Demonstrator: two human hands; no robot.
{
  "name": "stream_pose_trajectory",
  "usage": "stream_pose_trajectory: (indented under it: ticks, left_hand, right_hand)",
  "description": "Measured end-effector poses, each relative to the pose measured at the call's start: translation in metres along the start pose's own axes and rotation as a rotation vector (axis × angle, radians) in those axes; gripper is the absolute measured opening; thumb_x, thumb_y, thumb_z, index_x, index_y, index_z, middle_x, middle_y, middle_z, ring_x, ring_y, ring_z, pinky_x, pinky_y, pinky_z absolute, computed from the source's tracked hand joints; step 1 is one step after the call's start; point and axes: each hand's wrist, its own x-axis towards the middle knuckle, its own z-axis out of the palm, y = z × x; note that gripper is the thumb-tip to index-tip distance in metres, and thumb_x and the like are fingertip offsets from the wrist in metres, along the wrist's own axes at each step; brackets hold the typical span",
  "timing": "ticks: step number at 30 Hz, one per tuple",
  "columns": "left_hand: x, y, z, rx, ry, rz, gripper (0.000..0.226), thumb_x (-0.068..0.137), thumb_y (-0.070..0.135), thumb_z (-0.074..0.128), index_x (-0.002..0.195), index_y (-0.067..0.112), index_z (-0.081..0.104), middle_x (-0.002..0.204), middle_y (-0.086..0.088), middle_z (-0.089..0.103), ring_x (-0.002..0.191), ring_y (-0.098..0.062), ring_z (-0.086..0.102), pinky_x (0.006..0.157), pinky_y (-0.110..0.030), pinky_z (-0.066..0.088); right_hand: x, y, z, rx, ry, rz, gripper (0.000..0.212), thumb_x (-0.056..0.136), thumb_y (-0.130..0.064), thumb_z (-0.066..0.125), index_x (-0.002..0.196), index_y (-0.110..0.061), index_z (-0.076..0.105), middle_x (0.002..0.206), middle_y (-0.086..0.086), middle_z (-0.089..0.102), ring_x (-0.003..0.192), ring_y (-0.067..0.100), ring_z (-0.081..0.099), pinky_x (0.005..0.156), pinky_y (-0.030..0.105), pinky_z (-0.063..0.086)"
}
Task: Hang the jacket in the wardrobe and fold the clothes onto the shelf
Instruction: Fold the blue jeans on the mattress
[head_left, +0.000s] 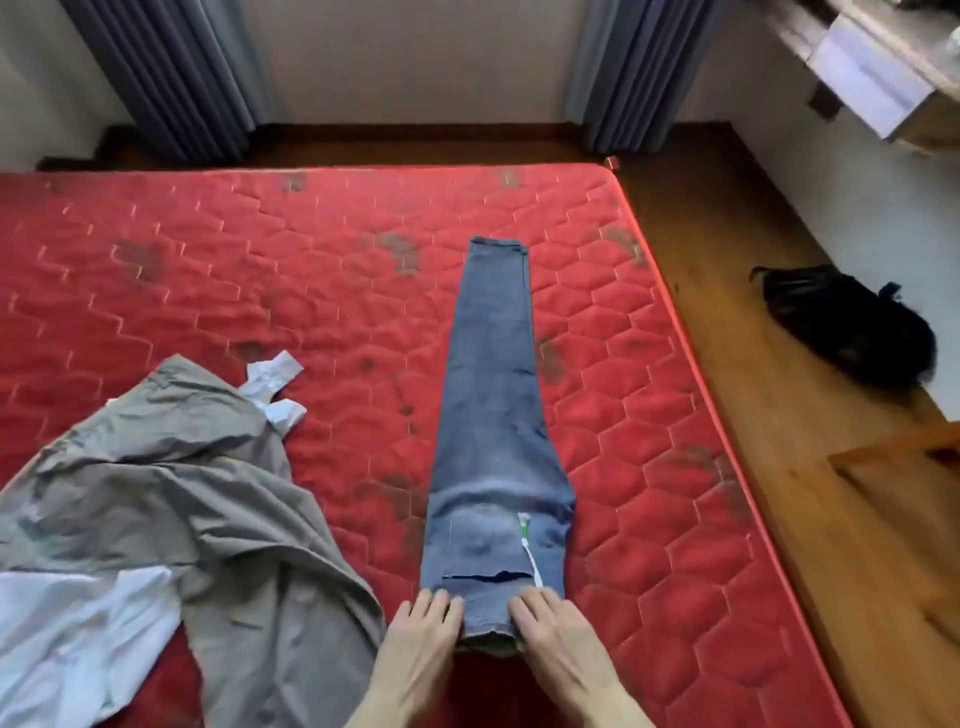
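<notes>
On the red mattress (311, 270), a pair of jeans (493, 415) lies doubled lengthwise, one leg over the other, its hems at the far end and its waistband at the near edge. Left hand (423, 631) and right hand (553, 631) both rest flat on the waistband, fingers straight and relaxed, pressing the cloth and gripping nothing; the left sits at the jeans' left corner, the right at their right corner, with a strip of denim between them. The step in hand appears to be smoothing before the next fold. To do it well, keep both palms level, press out creases along the legs, square the edges, then pinch the waistband corners evenly and carry them toward the hems so the layers stay aligned. Left of the jeans, a grey jacket (208, 519) lies rumpled on the mattress, partly over a white shirt (78, 623), well apart from both hands and not yet hung.
</notes>
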Motion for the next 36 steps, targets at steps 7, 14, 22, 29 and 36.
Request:
stream_pose_trajectory:
  ticks: [7, 14, 22, 29, 36]
  left_hand:
    - [-0.024, 0.013, 0.080, 0.076, -0.140, 0.133, 0.050, 0.061, 0.024, 0.070, 0.108, 0.015, 0.055, 0.094, -0.007, 0.065, 0.082, -0.028, 0.060, 0.068, -0.042, 0.035]
    - [-0.030, 0.002, 0.117, 0.060, -0.290, 0.184, 0.087, 0.057, 0.049, 0.073, 0.130, 0.004, 0.060, 0.123, -0.016, 0.062, 0.115, -0.036, 0.056, 0.105, -0.052, 0.035]
    - [0.009, -0.026, 0.111, 0.253, -0.015, 0.410, 0.057, 0.090, 0.012, 0.040, 0.145, 0.006, 0.056, 0.151, -0.017, 0.054, 0.141, -0.034, 0.052, 0.120, -0.051, 0.034]
    - [0.039, -0.070, 0.115, 0.310, 0.064, 0.563, 0.063, 0.095, 0.011, 0.036, 0.158, 0.012, 0.042, 0.165, -0.011, 0.039, 0.151, -0.030, 0.038, 0.123, -0.049, 0.034]
    - [0.041, -0.079, 0.119, 0.206, -0.026, 0.564, 0.085, 0.083, 0.027, 0.046, 0.164, 0.014, 0.027, 0.172, -0.007, 0.022, 0.159, -0.027, 0.020, 0.127, -0.045, 0.016]
  right_hand:
    - [-0.083, -0.003, 0.101, 0.051, -0.141, 0.148, 0.027, 0.088, -0.027, 0.052, 0.113, -0.018, 0.060, 0.123, 0.002, 0.058, 0.103, 0.019, 0.068, 0.078, 0.026, 0.056]
    - [-0.104, 0.000, 0.112, 0.135, -0.328, 0.101, 0.053, 0.087, -0.046, 0.066, 0.131, -0.018, 0.060, 0.142, 0.003, 0.055, 0.131, 0.020, 0.053, 0.108, 0.030, 0.046]
    - [-0.089, 0.051, 0.107, -0.095, -0.106, 0.030, 0.059, 0.089, -0.007, 0.043, 0.147, -0.014, 0.056, 0.161, 0.008, 0.045, 0.149, 0.027, 0.043, 0.115, 0.042, 0.037]
    - [-0.082, 0.100, 0.111, -0.255, -0.191, -0.185, 0.079, 0.082, -0.009, 0.045, 0.159, -0.026, 0.041, 0.170, 0.005, 0.030, 0.155, 0.025, 0.033, 0.122, 0.047, 0.030]
    - [-0.052, 0.112, 0.110, -0.200, -0.272, -0.297, 0.057, 0.089, -0.022, 0.047, 0.144, -0.026, 0.060, 0.158, 0.004, 0.051, 0.145, 0.026, 0.050, 0.120, 0.046, 0.032]
